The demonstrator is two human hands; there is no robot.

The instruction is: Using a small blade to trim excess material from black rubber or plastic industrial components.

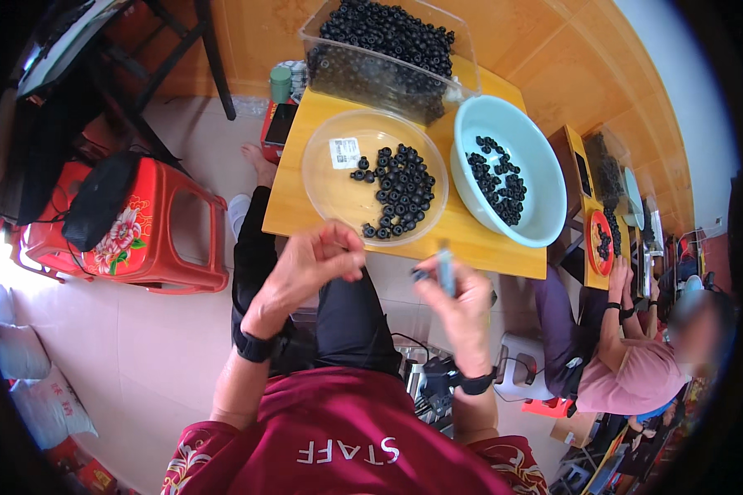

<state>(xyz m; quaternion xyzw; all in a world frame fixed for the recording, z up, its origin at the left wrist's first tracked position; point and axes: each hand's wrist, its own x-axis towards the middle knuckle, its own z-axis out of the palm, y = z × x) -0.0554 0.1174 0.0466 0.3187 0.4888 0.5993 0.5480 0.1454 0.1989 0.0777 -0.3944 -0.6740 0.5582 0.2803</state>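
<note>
My left hand (pixel 315 262) is raised in front of the table's near edge. Its thumb and fingers are pinched together, and whatever they may hold is too small to make out. To its right, my right hand (pixel 464 307) grips a slim blue-grey tool (pixel 446 271) standing upright. A small black part (pixel 422 274) shows at that hand's fingertips. Beyond my hands, a shallow clear round tray (pixel 322 194) carries many black ring-shaped parts (pixel 400 194). A light blue basin (pixel 545 194) beside it holds more of them (pixel 504 186).
A clear bin (pixel 462 62) heaped with black parts stands at the back of the yellow table (pixel 285 206). At left is a red plastic stool (pixel 173 239) with a black bag on it. A co-worker (pixel 627 363) sits at right by another table with a red tray (pixel 600 243).
</note>
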